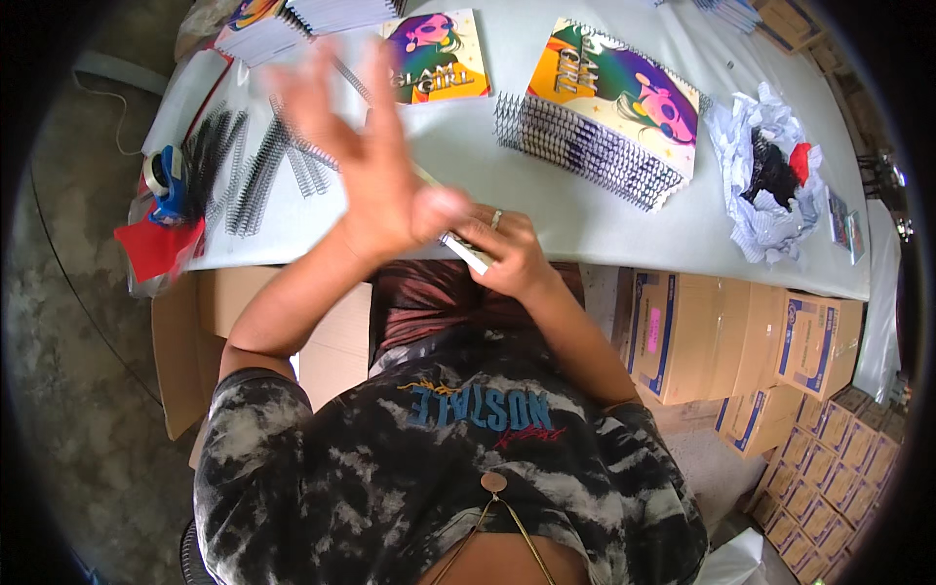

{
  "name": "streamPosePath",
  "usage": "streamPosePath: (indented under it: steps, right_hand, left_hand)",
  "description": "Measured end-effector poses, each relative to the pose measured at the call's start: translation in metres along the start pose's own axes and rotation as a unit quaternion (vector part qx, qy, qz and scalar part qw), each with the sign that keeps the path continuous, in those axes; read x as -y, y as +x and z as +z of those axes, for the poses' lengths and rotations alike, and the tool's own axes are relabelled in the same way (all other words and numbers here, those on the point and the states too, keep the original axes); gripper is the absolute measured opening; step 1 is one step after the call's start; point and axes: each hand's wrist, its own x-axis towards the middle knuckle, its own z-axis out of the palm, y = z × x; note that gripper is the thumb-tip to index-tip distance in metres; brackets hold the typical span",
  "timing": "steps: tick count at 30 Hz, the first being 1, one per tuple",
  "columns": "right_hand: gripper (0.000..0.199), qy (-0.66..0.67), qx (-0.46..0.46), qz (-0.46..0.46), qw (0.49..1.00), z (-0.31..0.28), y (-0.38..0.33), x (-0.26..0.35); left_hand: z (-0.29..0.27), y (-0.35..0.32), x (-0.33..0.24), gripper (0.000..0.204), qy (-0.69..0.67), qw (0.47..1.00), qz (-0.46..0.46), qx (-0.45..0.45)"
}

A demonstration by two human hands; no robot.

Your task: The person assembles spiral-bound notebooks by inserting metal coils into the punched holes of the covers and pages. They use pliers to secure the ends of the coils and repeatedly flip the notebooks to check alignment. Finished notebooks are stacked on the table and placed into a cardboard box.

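Note:
My left hand [366, 156] is raised above the white table [575, 219], blurred, with its fingers spread and its palm resting on a notebook block. My right hand [507, 252] grips the near edge of that white notebook block [466, 252] at the table's front edge; most of the block is hidden under the hands. A stack of colourful spiral-bound notebooks [614, 102] lies to the right beyond my hands. A single colourful cover [439, 57] lies farther back.
Loose black wire spirals [249, 171] lie at the left, beside a blue tape dispenser [166, 180] and red paper [156, 244]. Crumpled white paper with black and red scraps [770, 171] sits right. Cardboard boxes [721, 341] stand under the table at right.

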Motion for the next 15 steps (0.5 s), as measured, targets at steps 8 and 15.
streamPosePath:
  steps: [8, 15]
  right_hand:
    - [0.044, 0.021, 0.017, 0.053, 0.998, 0.008, -0.001, 0.001]
    - [0.037, 0.062, -0.052, 0.135, 0.988, 0.019, 0.001, -0.003]
  left_hand:
    - [-0.037, 0.046, -0.047, 0.093, 0.087, 0.965, 0.074, -0.234]
    - [-0.024, 0.081, -0.030, 0.101, 0.084, 0.932, 0.120, -0.330]
